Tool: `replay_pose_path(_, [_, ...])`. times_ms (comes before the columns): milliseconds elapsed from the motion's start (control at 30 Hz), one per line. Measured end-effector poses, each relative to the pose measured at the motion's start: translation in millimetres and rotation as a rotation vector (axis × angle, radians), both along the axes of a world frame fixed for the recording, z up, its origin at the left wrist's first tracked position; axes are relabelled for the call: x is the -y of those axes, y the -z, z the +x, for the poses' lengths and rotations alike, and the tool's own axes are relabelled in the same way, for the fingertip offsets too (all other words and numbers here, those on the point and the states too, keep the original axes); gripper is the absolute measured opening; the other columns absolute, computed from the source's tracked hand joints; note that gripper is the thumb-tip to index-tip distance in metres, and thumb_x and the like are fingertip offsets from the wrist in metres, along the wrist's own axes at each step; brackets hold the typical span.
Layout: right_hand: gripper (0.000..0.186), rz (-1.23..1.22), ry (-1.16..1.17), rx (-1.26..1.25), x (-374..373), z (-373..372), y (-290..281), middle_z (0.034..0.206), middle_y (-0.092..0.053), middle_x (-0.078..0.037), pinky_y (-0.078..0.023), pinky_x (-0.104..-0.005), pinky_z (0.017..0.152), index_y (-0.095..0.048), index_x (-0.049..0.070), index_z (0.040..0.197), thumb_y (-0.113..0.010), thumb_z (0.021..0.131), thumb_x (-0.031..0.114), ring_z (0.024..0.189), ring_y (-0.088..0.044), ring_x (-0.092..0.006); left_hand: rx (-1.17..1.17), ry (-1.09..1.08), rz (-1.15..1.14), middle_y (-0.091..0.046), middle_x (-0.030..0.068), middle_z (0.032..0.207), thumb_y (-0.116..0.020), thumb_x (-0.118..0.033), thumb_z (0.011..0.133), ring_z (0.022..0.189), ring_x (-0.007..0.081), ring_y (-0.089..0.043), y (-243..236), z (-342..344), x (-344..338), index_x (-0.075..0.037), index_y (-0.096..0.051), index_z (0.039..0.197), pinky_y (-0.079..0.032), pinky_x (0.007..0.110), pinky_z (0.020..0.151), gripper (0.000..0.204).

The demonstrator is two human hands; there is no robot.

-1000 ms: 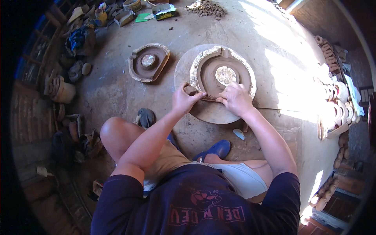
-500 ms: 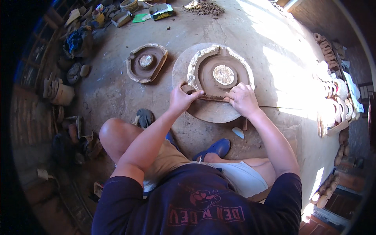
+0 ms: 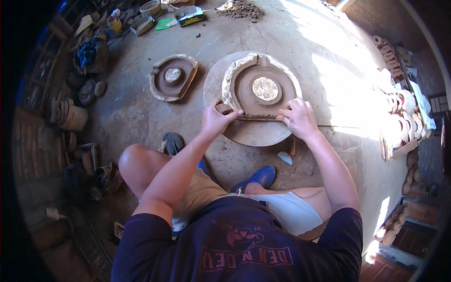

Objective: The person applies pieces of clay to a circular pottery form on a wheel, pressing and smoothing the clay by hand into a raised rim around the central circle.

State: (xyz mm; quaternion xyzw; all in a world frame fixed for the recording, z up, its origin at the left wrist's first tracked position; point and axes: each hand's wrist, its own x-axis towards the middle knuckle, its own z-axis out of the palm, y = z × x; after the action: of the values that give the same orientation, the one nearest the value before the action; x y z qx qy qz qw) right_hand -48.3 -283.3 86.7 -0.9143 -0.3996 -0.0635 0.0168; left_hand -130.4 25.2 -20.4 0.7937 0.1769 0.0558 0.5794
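Observation:
A round plaster mould [image 3: 229,83] lined with wet brown clay [image 3: 244,96] sits on a round grey board [image 3: 253,136] in front of me. A pale disc [image 3: 265,89] stands at its centre. My left hand [image 3: 217,120] is at the mould's front left corner, fingers closed round a brown lump of clay [image 3: 224,108], thumb laid along the straight front edge. At the front right corner, my right hand [image 3: 299,117] pinches the clay edge [image 3: 280,116]; its fingertips partly hide what they grip.
A smaller clay-lined mould [image 3: 157,89] rests on the floor to the left. Far off are a heap of brown crumbs [image 3: 240,10] and some boxes [image 3: 189,16]. Clay pieces [image 3: 404,122] line the right side. A pale shard [image 3: 284,158] lies by my blue shoe [image 3: 260,178].
My right hand has slid a little to the right along the mould's front edge, baring more of the clay there. The left hand keeps its place at the left corner.

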Motion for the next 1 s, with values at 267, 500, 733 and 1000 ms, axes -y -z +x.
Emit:
replay_pose_path(267, [0.064,0.023,0.555,-0.480,-17.8,-32.6,-16.3,0.108,-0.078,-0.027,-0.060,-0.0521,0.093,-0.068,0.008,0.145,-0.071,0.085,0.027,0.101,-0.077,-0.0424,0.172,0.012,0.044,-0.081,0.0149,0.104,-0.099,-0.044,0.079,0.081,0.0175,-0.074,-2.0,-10.5,10.8,0.001,-0.072,0.133,-0.062,0.035,0.077,0.075])
replay_pose_path(500, [0.075,0.323,0.589,-0.688,-55.4,-53.5,5.3,0.086,-0.075,-0.027,-0.062,-0.0425,0.085,-0.062,0.002,0.151,-0.070,0.080,0.023,0.084,-0.078,-0.0325,0.045,0.022,-0.079,-0.076,0.0084,0.088,-0.091,-0.041,0.091,0.069,0.0132,-0.069,-6.3,-23.0,34.3,-0.001,-0.069,0.133,-0.057,0.032,0.061,0.062])
replay_pose_path(733, [0.057,0.740,0.403,-1.022,-76.2,-70.7,19.3,0.062,-0.062,0.001,-0.053,-0.0309,0.067,-0.069,0.002,0.145,-0.073,0.090,0.019,0.059,-0.056,-0.0099,-0.100,0.069,-0.219,-0.079,0.0179,0.100,-0.089,-0.046,0.091,0.088,0.0256,-0.077,-20.7,-38.6,42.8,0.006,-0.068,0.126,-0.060,0.040,0.081,0.066])
replay_pose_path(1000, [0.027,0.195,0.741,-0.390,18.8,-8.1,25.5,0.100,-0.081,-0.018,-0.061,-0.0512,0.083,-0.069,0.006,0.114,-0.064,0.099,0.027,0.096,-0.079,-0.0385,0.034,0.105,-0.124,-0.081,0.0161,0.105,-0.094,-0.038,0.087,0.094,0.0204,-0.076,-23.0,-11.5,18.7,0.007,-0.069,0.123,-0.060,0.036,0.085,0.062])
